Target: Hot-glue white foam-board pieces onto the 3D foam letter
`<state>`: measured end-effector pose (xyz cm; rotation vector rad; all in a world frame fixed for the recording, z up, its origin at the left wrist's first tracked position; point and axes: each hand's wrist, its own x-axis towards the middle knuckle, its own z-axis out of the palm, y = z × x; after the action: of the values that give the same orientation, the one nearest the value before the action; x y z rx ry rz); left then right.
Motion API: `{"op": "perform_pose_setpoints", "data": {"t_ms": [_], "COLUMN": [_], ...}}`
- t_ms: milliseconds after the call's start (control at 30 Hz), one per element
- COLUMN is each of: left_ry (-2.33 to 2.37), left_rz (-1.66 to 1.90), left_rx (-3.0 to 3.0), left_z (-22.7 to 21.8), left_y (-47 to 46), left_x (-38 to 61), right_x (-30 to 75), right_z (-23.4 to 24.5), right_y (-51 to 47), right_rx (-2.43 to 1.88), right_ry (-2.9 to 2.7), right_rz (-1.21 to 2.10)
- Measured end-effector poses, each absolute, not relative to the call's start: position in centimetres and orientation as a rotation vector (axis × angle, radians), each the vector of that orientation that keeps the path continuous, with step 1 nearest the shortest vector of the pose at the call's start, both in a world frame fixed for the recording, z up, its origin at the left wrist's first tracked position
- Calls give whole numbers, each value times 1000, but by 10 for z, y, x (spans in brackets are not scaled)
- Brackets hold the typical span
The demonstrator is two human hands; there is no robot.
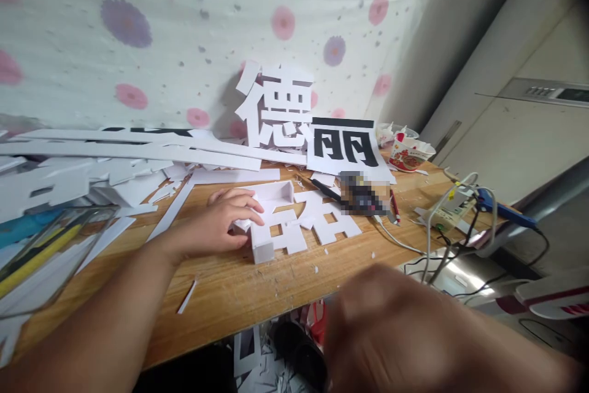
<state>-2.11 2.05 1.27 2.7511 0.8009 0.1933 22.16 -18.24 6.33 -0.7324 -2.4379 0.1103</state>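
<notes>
My left hand [229,221] grips the left edge of a white foam-board character [294,232] that lies on the wooden table, fingers over its edge and thumb near the table. Upright side strips [264,251] stand along parts of this piece. My right hand [381,331] is in front of the table's edge, smeared by motion, so its fingers and anything in them cannot be made out. Against the wall leans a finished-looking white character [286,112], beside a paper sheet [343,163] printed with a black character.
Foam strips [184,151] and offcuts pile up at the left, near a yellow-and-black tool [41,252]. A partly pixelated device [363,194], a paper bowl [409,154], a power strip with cables [455,206] and a blue-handled tool [506,209] are at the right. Scraps [271,371] litter the floor.
</notes>
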Motion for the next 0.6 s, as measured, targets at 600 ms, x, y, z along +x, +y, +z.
{"op": "perform_pose_setpoints", "data": {"t_ms": [600], "left_ry": [745], "left_rz": [293], "left_rx": [2576], "left_z": [19], "left_y": [14], "left_x": [-19], "right_x": [174], "right_z": [-12], "right_y": [-80], "right_rx": [-1150], "right_ry": [-2237], "right_rz": [173]}}
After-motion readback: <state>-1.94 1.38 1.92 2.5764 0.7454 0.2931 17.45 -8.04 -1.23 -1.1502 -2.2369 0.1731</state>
